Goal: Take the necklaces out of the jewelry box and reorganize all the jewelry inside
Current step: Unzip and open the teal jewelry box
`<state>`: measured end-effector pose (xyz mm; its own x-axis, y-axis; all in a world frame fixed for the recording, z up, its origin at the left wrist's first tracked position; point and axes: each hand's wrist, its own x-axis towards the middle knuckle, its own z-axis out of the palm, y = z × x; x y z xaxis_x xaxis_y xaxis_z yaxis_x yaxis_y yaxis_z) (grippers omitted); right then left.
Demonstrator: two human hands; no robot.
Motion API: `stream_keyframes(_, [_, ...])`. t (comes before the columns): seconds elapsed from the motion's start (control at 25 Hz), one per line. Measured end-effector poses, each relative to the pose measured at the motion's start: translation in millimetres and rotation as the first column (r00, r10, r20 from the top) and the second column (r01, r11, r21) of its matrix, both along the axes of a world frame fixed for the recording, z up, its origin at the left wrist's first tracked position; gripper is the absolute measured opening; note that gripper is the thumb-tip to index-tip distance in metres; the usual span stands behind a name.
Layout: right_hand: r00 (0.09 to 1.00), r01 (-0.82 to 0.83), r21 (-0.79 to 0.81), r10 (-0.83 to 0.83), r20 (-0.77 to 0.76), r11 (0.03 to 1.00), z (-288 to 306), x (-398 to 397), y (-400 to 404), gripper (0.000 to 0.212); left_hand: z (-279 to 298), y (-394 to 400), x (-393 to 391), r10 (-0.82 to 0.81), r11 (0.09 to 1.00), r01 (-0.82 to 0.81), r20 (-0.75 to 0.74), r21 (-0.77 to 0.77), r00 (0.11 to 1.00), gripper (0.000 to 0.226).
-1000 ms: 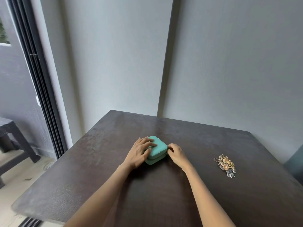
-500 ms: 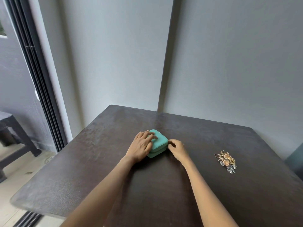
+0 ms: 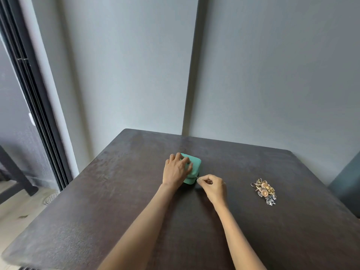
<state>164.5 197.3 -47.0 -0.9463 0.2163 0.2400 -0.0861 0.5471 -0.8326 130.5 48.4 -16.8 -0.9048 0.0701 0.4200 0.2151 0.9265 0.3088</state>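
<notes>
The teal jewelry box (image 3: pixel 194 168) sits closed on the dark counter (image 3: pixel 97 221), roughly at its middle and within easy reach of both arms. The left hand (image 3: pixel 176 169) lies spread over the box's lid with fingers fairly straight, pressing down rather than gripping; that weight most likely keeps the light box from sliding or turning while the other hand works at it. The right hand (image 3: pixel 212 187) is just to the right of the box at its near corner, fingers curled in, thumb and forefinger pinching the small metal zipper pull (image 3: pixel 199 178), which stands at the seam between lid and base. The pull is tiny, so a fine pinch suits it better than a full grip.

Well to the right of the box, apart from both hands, a small heap of gold and silver jewelry (image 3: pixel 264 190) lies on the counter, probably parked there so it stays out of the way. Whether any necklaces are among it cannot be told.

Judging by the closed lid, the box has yet to be unzipped, so the sorting itself has not begun.
</notes>
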Motion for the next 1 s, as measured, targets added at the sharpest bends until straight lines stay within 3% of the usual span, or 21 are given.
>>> stream_keyframes(0.24, [0.989,-0.138,0.010,0.137,0.057,0.990,-1,12,-23,0.008,18,-10,-12,-0.057,0.975,0.017,0.173,0.220,0.983,0.044])
stream_keyframes(0.36, [0.981,-0.177,0.132,0.164,0.101,0.975,1,12,-30,0.010,16,-12,-3,-0.142,0.981,0.110,0.204,0.162,0.969,0.039])
stream_keyframes(0.44, [0.995,-0.095,-0.085,0.098,0.024,0.992,4,12,-29,0.010,4,-16,9,-0.217,0.962,0.179,0.180,0.206,0.959,0.038])
stream_keyframes(0.52, [0.995,0.086,-0.362,-0.095,-0.008,0.928,6,13,-22,0.016,-11,-18,24,-0.221,0.858,0.158,0.072,0.488,0.973,0.044])
stream_keyframes(0.6, [0.981,0.172,-0.456,-0.193,0.002,0.873,8,10,-18,0.008,-18,-19,34,-0.012,0.717,0.023,-0.021,0.696,1.000,0.037])
stream_keyframes(0.64, [0.981,0.176,-0.422,-0.192,0.003,0.889,9,7,-19,0.004,-20,-21,37,0.082,0.705,-0.063,0.007,0.706,0.997,0.030])
stream_keyframes(0.72, [0.992,0.122,-0.320,-0.127,0.005,0.939,10,0,-23,0.027,-26,-23,40,0.141,0.809,-0.147,0.056,0.569,0.988,0.028])
stream_keyframes(0.84, [0.996,0.055,-0.164,-0.042,0.079,0.985,13,-9,-27,0.046,-28,-18,47,0.060,0.960,-0.051,-0.024,0.276,0.998,0.028])
stream_keyframes(1.0, [0.991,0.022,-0.015,-0.019,0.132,1.000,12,-10,-25,0.048,-25,-3,48,-0.059,0.997,0.052,-0.115,-0.061,0.992,0.040])
